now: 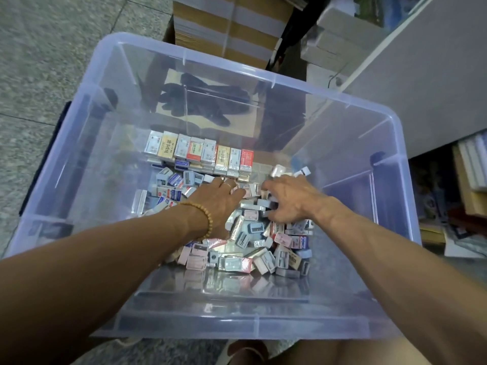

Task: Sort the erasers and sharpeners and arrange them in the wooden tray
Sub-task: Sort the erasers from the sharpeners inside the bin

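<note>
Both hands down in the clear plastic bin (126,106), working the loose pile.

Left hand (217,198), bead bracelet (204,219) at wrist, lies flat with fingers straight on the mixed erasers and sharpeners (245,246); just beyond its fingertips a neat row of boxed erasers (200,152) stands on edge. Right hand (286,200) beside it, fingers curled into the pile; what it grips, if anything, cannot tell. Cardboard cartons (224,25) behind bin.

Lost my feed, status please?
Both hands in clear bin: left hand open, right hand curled among loose pile. Eraser row stands behind.
</note>
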A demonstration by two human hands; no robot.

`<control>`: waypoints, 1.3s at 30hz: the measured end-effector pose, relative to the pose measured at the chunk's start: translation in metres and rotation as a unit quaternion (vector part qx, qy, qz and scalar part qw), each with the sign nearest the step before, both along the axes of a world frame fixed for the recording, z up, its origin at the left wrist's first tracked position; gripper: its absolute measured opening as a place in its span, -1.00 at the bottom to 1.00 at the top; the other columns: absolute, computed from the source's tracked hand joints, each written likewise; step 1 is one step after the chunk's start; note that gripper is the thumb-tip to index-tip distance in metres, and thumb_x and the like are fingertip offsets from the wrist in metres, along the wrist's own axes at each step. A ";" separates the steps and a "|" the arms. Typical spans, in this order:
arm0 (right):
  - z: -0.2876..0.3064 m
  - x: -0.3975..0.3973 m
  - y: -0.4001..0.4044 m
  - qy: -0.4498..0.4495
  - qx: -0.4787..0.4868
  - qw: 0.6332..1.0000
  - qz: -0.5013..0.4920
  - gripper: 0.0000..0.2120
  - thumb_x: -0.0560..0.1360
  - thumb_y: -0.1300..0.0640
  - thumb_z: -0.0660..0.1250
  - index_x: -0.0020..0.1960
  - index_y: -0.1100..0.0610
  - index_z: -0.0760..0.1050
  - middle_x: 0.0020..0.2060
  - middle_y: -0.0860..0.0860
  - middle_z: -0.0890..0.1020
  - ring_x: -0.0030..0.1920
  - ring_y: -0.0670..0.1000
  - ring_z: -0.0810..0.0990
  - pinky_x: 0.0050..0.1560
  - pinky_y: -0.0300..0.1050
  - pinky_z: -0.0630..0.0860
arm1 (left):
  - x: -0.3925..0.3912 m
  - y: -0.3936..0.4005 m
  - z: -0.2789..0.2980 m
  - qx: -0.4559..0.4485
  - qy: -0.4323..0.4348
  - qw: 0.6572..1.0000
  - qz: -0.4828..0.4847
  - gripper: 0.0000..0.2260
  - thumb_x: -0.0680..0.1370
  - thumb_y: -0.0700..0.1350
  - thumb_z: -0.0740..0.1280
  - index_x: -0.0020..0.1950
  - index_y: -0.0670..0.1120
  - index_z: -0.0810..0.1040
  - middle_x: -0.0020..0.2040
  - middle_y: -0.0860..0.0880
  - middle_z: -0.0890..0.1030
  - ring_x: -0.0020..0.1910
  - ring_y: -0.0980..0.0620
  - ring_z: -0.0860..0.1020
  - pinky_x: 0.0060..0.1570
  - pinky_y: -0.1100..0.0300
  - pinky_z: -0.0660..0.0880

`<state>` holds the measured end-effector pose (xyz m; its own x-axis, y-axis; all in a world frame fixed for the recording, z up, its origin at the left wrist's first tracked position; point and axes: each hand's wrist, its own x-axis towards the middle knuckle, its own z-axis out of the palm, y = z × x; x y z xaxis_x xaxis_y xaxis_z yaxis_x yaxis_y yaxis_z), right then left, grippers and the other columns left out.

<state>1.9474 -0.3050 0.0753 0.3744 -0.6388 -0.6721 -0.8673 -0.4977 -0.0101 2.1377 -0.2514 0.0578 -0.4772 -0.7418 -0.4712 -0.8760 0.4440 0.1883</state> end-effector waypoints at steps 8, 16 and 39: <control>0.004 -0.001 -0.006 -0.015 0.058 0.995 -0.080 -0.61 0.45 -0.17 0.48 0.14 0.00 0.49 -0.06 -0.05 0.57 -0.02 0.03 0.57 -0.16 -0.14 0.44 | 0.000 -0.002 0.001 0.107 0.057 0.993 -0.009 -0.28 0.38 0.07 0.53 0.42 0.05 0.23 0.31 -0.03 0.44 0.23 -0.04 0.38 0.17 0.08 0.41; 0.009 -0.006 -0.004 -0.014 0.044 0.996 -0.081 -0.74 0.53 0.01 0.41 0.16 0.06 0.47 -0.03 -0.01 0.55 -0.03 0.06 0.50 -0.12 -0.14 0.35 | -0.003 0.004 0.000 0.069 0.067 0.995 -0.020 -0.29 0.39 0.17 0.49 0.43 0.03 0.25 0.43 -0.05 0.23 0.35 -0.07 0.24 0.27 0.02 0.40; 0.026 -0.014 0.016 -0.238 0.045 0.880 -0.409 -0.78 0.52 0.03 0.43 0.02 0.16 0.52 -0.16 0.03 0.60 -0.20 -0.01 0.56 -0.28 -0.14 0.42 | -0.017 0.009 -0.006 0.005 0.016 0.988 -0.154 -0.29 0.49 -0.05 0.43 0.54 0.10 0.12 0.40 0.03 0.35 0.22 -0.04 0.43 0.08 0.09 0.51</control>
<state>1.9339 -0.2890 0.1008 0.0668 -0.7778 -0.6250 -0.8223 0.3118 -0.4759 2.1205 -0.2420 0.0518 -0.6941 -0.5544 -0.4592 -0.6934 0.6862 0.2196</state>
